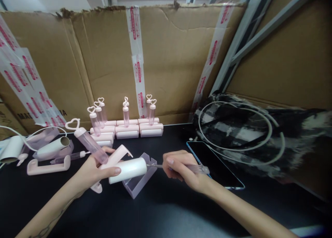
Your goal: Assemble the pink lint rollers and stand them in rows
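Observation:
My left hand (94, 167) is closed around a pale pink lint roller, with the thumb against its white roll (129, 170). The roller's translucent handle (90, 145), tipped with a heart-shaped loop, slants up to the left. A screwdriver (197, 169) with a clear handle sits in my closed right hand (180, 167). Its thin shaft points left, and the tip is at the right end of the white roll; whether it enters there I cannot tell. Below and behind the roll lies a translucent lilac cover (137, 186), open side up.
Several assembled lint rollers (127, 131) stand in rows against the cardboard wall (109, 65). On the left lie a pink bracket (49, 166), white rolls (53, 148) and other loose parts. A phone-like tablet (215, 163) and a coiled white cable (236, 150) are at the right.

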`<control>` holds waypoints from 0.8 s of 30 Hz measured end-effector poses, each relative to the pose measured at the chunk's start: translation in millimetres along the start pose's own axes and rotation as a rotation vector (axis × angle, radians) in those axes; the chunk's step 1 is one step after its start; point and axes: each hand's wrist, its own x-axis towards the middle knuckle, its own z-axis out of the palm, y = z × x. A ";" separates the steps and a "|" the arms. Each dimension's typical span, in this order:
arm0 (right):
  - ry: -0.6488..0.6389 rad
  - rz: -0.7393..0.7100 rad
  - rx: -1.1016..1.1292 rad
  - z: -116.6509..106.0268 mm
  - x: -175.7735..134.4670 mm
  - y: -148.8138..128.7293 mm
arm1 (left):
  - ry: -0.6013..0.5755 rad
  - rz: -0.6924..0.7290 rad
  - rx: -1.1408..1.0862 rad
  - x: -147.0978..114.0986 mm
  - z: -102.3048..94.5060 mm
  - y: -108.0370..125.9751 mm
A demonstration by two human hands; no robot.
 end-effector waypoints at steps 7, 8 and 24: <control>0.099 -0.041 -0.043 -1.2 0.0 6.5 | 0.047 -0.012 0.042 -9.6 -6.1 10.2; 0.136 -0.054 -0.027 -2.4 -1.2 6.3 | 0.066 0.005 0.080 -9.6 -7.0 10.1; 0.052 -0.152 -0.018 0.3 -4.8 -0.7 | -0.028 0.013 0.036 -4.8 -4.7 7.3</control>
